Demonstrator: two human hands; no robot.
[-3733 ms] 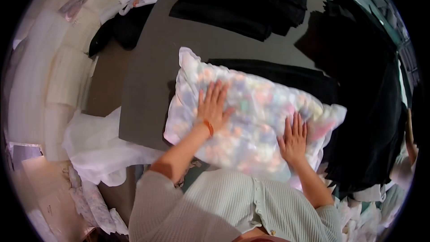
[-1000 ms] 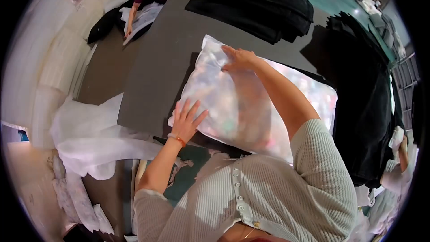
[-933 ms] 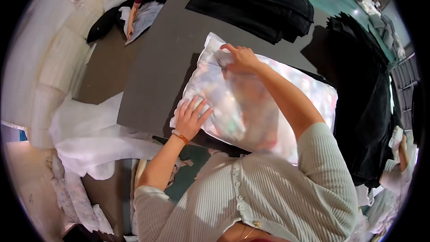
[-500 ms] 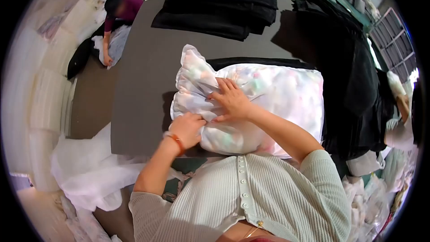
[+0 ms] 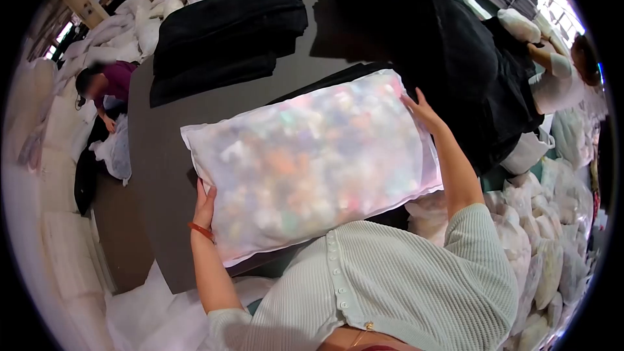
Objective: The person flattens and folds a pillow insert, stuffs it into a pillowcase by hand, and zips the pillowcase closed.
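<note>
Since half a second ago, your left hand (image 5: pixel 205 207) and right hand (image 5: pixel 422 113) have parted from the pinched left end of the white pillow (image 5: pixel 305 162) to opposite ends of it, and its creases have smoothed out. Read the clock from the pillow's middle, with you at 6. The grey table (image 5: pixel 156 182) spreads beneath, its bare part showing from 8 to 10 o'clock. Between 1 and 2 o'clock looms the big heap of black cloth (image 5: pixel 448 45). The pillow lies slanted in front of you, mottled colours showing through its cover, its right end farther away; a strip of black cloth (image 5: pixel 338 80) shows just past its far edge. Bulging white bags (image 5: pixel 539 247) fill 4 o'clock, and a folded black stack (image 5: pixel 227 36) sits at 11. A co-worker in a purple top (image 5: pixel 119 83) bends at 10 o'clock. Your right hand, at 2, is spread, thumb apart from the fingers, against the pillow's right end. Your left, at 8, has its thumb and fingers along the left edge; you can't tell whether they have closed on it. An orange bracelet (image 5: pixel 201 232) rings your left wrist.
</note>
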